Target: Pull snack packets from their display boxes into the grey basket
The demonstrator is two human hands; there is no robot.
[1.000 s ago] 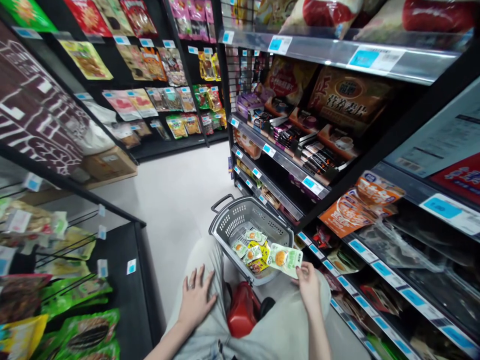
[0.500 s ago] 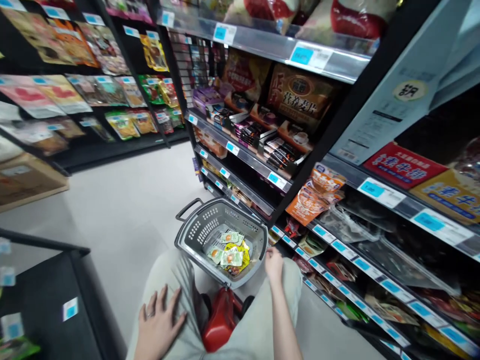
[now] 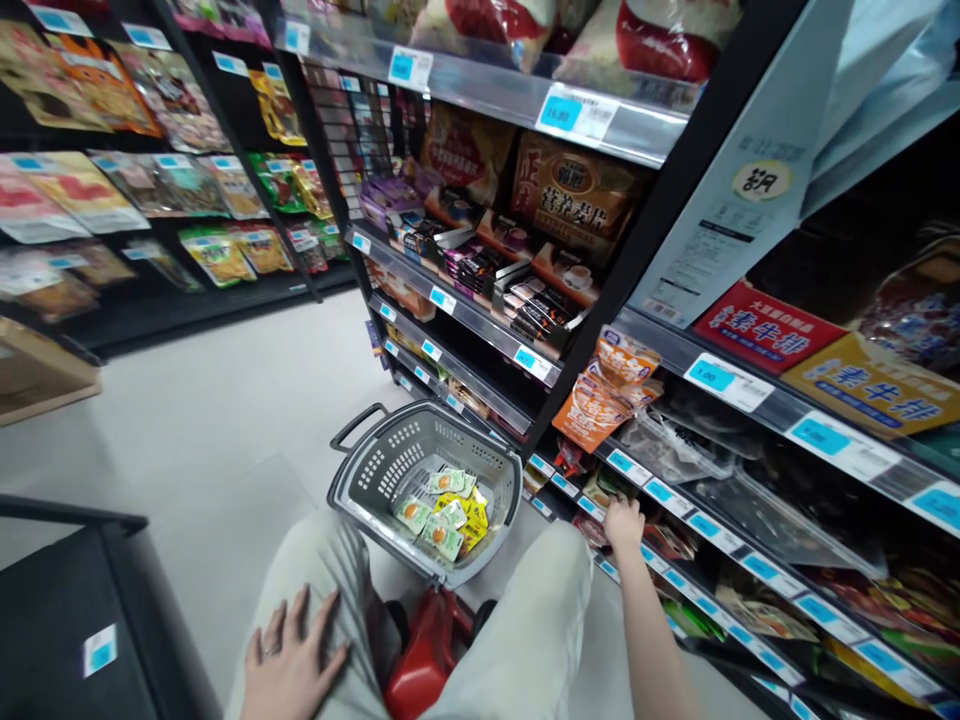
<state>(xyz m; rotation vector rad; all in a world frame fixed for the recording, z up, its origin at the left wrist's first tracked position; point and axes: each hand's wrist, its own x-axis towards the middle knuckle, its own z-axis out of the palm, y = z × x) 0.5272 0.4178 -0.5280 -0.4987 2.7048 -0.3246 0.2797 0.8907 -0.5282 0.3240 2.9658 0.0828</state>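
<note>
In the head view, the person's left hand [image 3: 291, 655] rests, fingers spread, on a trouser leg [image 3: 311, 565]. The right hand [image 3: 624, 522] is at a low shelf [image 3: 661, 492], beside a greenish pouch [image 3: 600, 488]; whether it grips anything cannot be told. Green-and-white packets [image 3: 442, 536] and a yellow packet [image 3: 475, 520] lie inside the grey basket [image 3: 409, 460] by the knees.

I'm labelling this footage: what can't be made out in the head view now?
Head view:
Bare right hand: its back hides the fingertips and any grip.
Yellow plastic packaging: partly covered by green-and-white packets.
Brown cardboard box: cut off by the left edge.
</note>
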